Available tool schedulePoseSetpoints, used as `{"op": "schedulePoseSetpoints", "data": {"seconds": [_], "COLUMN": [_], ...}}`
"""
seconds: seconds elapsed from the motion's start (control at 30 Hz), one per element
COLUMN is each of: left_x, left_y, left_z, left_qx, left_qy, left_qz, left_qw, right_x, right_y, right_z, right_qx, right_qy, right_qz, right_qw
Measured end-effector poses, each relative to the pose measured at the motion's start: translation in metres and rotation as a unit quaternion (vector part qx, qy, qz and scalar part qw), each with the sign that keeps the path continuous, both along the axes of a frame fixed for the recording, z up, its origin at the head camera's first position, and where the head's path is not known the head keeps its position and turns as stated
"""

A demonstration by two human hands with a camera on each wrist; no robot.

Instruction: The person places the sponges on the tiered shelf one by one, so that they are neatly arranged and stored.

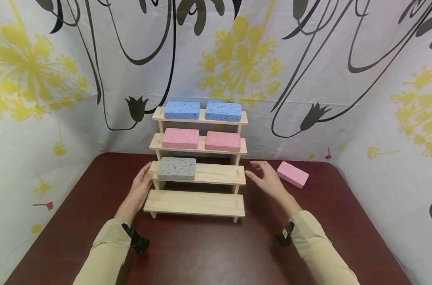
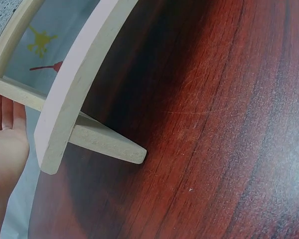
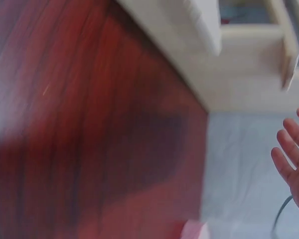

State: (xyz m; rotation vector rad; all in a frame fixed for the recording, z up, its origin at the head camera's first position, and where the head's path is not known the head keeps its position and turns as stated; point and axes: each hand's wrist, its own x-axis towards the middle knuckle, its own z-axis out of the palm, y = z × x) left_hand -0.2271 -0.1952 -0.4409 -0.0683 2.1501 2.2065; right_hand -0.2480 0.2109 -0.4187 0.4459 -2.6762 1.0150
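A four-tier wooden stepped rack (image 1: 194, 202) stands on the table. Two blue sponges (image 1: 181, 110) are on its top tier and two pink sponges (image 1: 180, 138) on the one below. A grey sponge (image 1: 176, 168) lies on the left part of the third tier. My left hand (image 1: 140, 186) touches the rack's left end beside the grey sponge, its fingers (image 2: 6, 115) extended and partly hidden by the wood. Just off the rack's right end, my right hand (image 1: 269, 180) holds nothing, its fingers (image 3: 291, 144) spread and slightly bent.
A loose pink sponge (image 1: 292, 174) lies on the dark red table (image 1: 208, 253), right of my right hand. Patterned white cloth (image 1: 273, 79) hangs behind the table and along both sides. The lowest tier of the rack is bare.
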Motion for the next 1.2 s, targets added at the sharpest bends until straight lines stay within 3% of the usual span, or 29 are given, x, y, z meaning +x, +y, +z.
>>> {"op": "schedulePoseSetpoints", "data": {"seconds": [0.23,0.4,0.53,0.67,0.8,1.0,1.2], "left_x": [-0.001,-0.002,-0.002,-0.001,0.002,0.002,-0.002], "left_y": [-0.003,-0.002,0.001,0.002,-0.001,-0.001,0.002], "left_z": [0.002,0.003,0.004,0.002,0.000,-0.004,-0.006], "left_qx": [0.009,0.031,0.039,0.047,0.049,0.058,0.063], "left_qy": [0.005,0.007,0.010,0.008,0.008,0.006,0.013], "left_qz": [0.003,0.004,0.004,0.002,0.010,0.011,0.003], "left_qw": [0.9999,0.9995,0.9992,0.9989,0.9987,0.9983,0.9979], "right_x": [-0.013,-0.022,-0.024,-0.024,-0.028,-0.036,-0.034], "right_y": [0.035,0.059,0.078,0.095,0.105,0.123,0.135], "right_z": [-0.015,-0.024,-0.030,-0.035,-0.040,-0.049,-0.055], "right_qx": [-0.004,-0.011,0.022,0.072,0.091,0.116,0.153], "right_qy": [-0.055,-0.054,-0.043,-0.050,-0.057,-0.083,-0.124], "right_qz": [-0.046,-0.059,-0.094,-0.153,-0.186,-0.190,-0.159], "right_qw": [0.9974,0.9968,0.9944,0.9844,0.9767,0.9713,0.9673]}}
